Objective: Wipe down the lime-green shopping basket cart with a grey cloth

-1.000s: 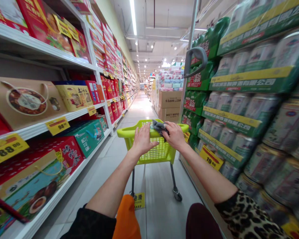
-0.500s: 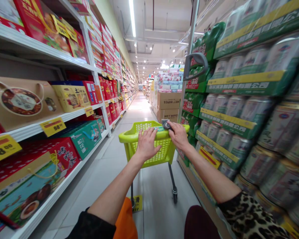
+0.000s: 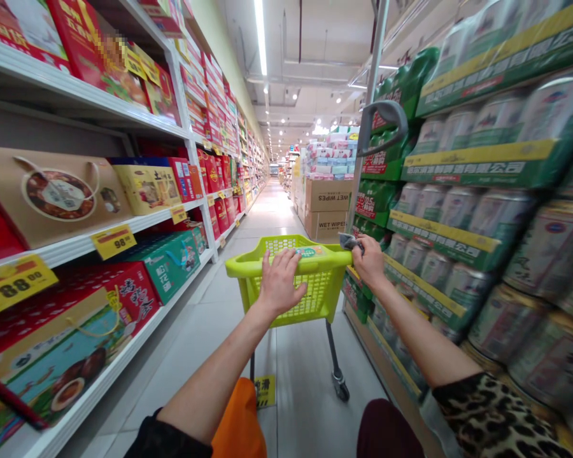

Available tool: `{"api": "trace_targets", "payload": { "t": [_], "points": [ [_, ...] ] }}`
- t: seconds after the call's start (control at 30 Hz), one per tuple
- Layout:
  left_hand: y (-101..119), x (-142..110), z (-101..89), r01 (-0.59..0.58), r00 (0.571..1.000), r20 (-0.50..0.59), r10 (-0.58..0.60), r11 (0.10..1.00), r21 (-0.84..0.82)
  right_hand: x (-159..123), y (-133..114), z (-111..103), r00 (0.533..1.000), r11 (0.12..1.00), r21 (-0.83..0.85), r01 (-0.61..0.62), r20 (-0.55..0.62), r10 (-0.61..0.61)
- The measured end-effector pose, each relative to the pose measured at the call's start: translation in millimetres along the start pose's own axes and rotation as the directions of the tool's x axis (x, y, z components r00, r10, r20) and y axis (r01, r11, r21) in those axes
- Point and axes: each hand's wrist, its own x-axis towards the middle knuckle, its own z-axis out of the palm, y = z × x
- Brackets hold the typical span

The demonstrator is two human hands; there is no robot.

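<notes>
A lime-green basket trolley stands in the supermarket aisle in front of me. My left hand lies on its near rim with the fingers curled over the edge. At the trolley's right corner, my right hand is closed around a dark grey cloth, right by the trolley's upright metal pole. That pole rises to a grey handle above the basket.
Shelves of red, green and yellow gift boxes with yellow price tags line the left side. Stacked shrink-wrapped can packs crowd the right. Cardboard boxes marked WET WIPES stand ahead on the right. The tiled aisle floor runs on into the distance.
My right hand has slid with the cloth from the middle of the rim to the trolley's right corner. The left hand has stayed on the near rim.
</notes>
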Motion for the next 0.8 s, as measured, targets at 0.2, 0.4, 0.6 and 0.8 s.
{"api": "trace_targets", "payload": {
  "t": [0.2, 0.4, 0.6, 0.8],
  "points": [
    [22.9, 3.3, 9.2, -0.007, 1.0, 0.015, 0.006, 0.999, 0.044, -20.7, -65.9, 7.6, 0.987, 0.985, 0.08, 0.153, -0.056, -0.149],
    [-4.4, -7.2, -14.0, 0.023, 0.997, 0.071, -0.034, 0.988, 0.153, -15.1, -66.5, 0.3, 0.975, 0.963, 0.158, 0.217, 0.005, -0.22],
    [-19.8, -27.5, -23.0, 0.076, 0.994, 0.058, -0.088, 0.981, 0.181, -8.3, -59.1, 1.2, 0.994, 0.985, 0.137, 0.109, 0.009, -0.111],
    [7.0, -23.6, -13.6, 0.131, 0.991, 0.003, -0.133, 0.981, 0.14, -18.7, -109.6, 6.8, 0.97, 0.96, 0.183, 0.212, 0.081, -0.23]
  ]
}}
